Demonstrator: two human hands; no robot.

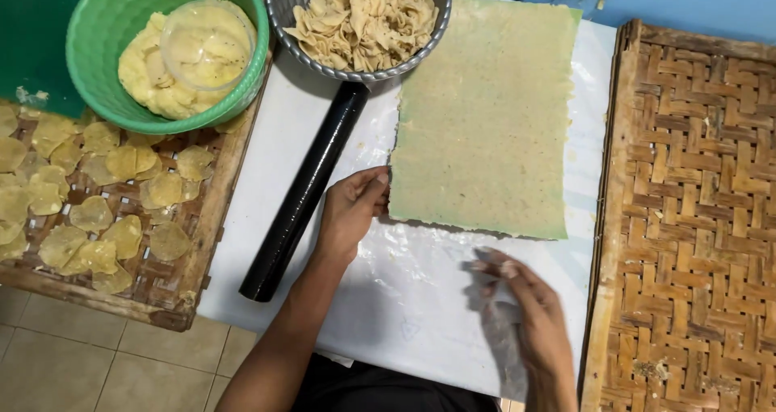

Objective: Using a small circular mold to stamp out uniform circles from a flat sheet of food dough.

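Dough (485, 121), rolled into a thin greenish-yellow rectangle, lies on a clear plastic sheet (404, 299) that covers the white desk (275, 137), reaching from the middle of the desk to its far edge. It looks soft, limp and easily torn, with a ragged near edge, so it would best be lifted at a corner or along an edge together with the plastic under it. The left hand (352, 210) rests at the sheet's near left corner, its fingers (373, 187) curled and touching that edge without gripping anything. The right hand (525, 315) sits near the desk's near edge, its fingers pinching a fold of the plastic, which looks light and slippery. A black rolling pin (307, 194) lies slantwise along the desk's left side. At the far left corner a green basket (89, 24) holds a lump of pale yellow dough with a clear plastic cup pressed into it, and beside it a grey metal bowl (283, 8) is heaped with thin cut scraps. A woven bamboo tray (202, 210) to the left carries round yellow discs (93, 214); another bamboo tray (695, 218) lies to the right.
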